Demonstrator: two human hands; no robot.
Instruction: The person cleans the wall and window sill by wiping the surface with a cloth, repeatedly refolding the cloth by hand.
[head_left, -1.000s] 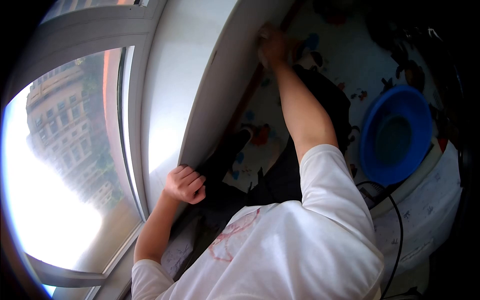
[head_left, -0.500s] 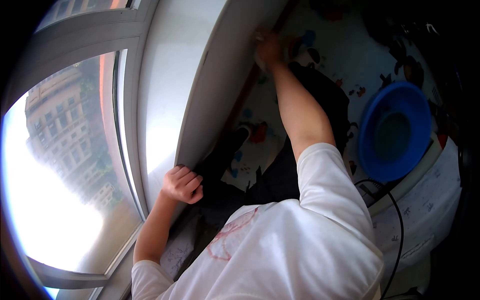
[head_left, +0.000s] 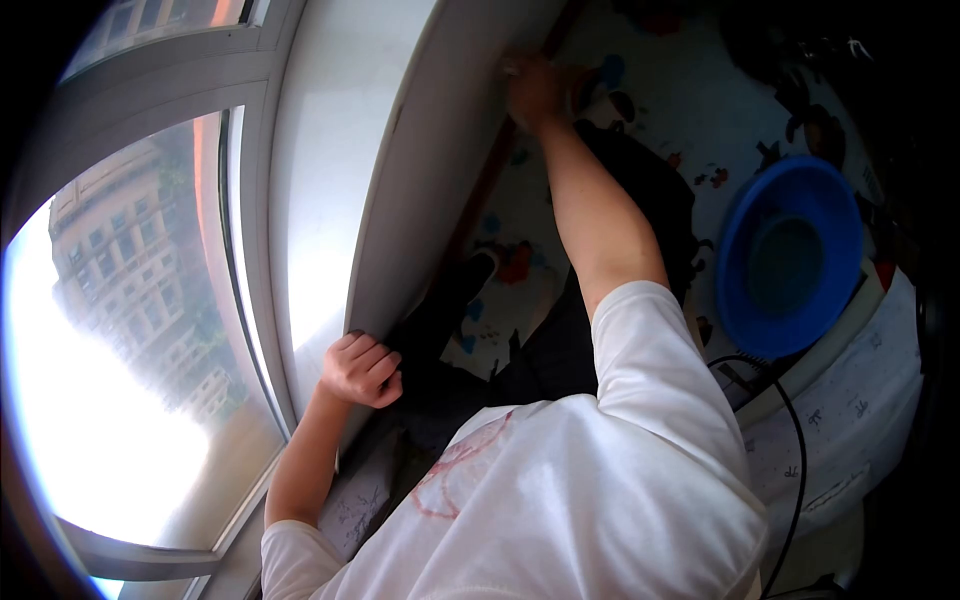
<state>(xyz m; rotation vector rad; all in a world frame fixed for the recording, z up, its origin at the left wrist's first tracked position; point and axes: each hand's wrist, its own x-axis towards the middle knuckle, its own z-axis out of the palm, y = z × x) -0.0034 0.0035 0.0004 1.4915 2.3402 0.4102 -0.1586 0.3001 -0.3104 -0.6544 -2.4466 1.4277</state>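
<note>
My left hand point(head_left: 362, 369) is curled into a fist, its knuckles up, against the front edge of the white windowsill point(head_left: 325, 195). Nothing shows in its fingers. My right hand point(head_left: 535, 94) reaches far down to the low part of the pale wall panel point(head_left: 440, 140) under the sill. Its fingers are bent round something small and whitish, too dark to make out, close to the reddish-brown strip at the foot of the panel.
A blue basin point(head_left: 735, 270) stands at the right, with a greenish round area inside. Beside it lie a black cable point(head_left: 803, 450) and a patterned white cloth point(head_left: 850, 420). The window point(head_left: 160, 300) fills the left. My dark-clothed legs are over the patterned floor point(head_left: 690, 90).
The view has shifted slightly. My right hand stays low at the wall panel, with only a small shift in place. My left fist keeps its place at the sill's edge.
</note>
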